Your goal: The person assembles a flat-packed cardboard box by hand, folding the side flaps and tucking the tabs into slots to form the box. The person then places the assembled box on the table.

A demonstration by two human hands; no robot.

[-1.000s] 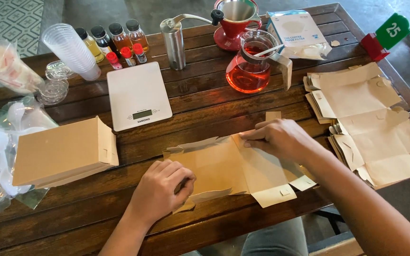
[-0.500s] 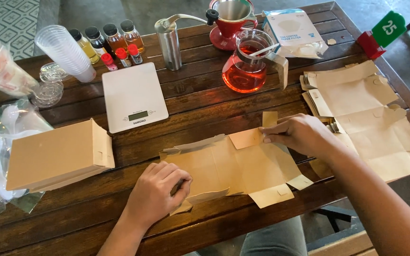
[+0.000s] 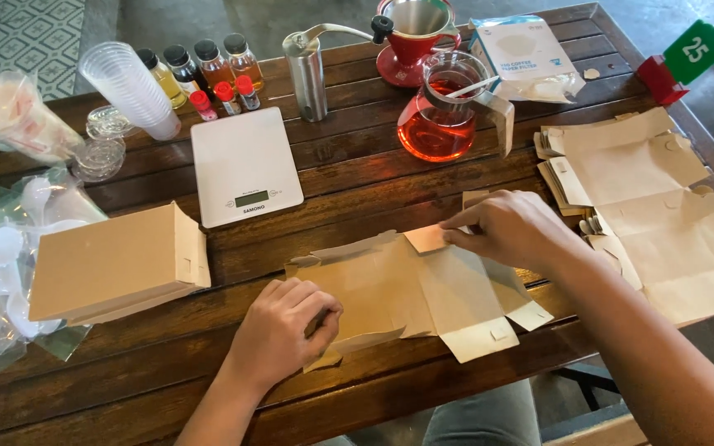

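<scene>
A flat brown cardboard box blank (image 3: 411,289) lies partly folded on the dark wooden table (image 3: 357,177) in front of me. My left hand (image 3: 283,330) presses down on its near left part, fingers curled over the edge. My right hand (image 3: 510,227) pinches a small flap at the blank's far edge. A folded cardboard box (image 3: 113,264) rests to the left. A stack of flat brown blanks (image 3: 646,198) lies at the right.
A white kitchen scale (image 3: 244,163) sits in the middle. Behind it stand a metal grinder (image 3: 307,74), a glass carafe of red liquid (image 3: 440,120), a red dripper (image 3: 413,33), small bottles (image 3: 204,70), stacked plastic cups (image 3: 130,91) and a filter pack (image 3: 526,54). Plastic bags (image 3: 2,248) lie left.
The view has shifted slightly. My right hand has moved along the far edge and lifted a small flap of the blank. My left hand stays pressed on the near left part.
</scene>
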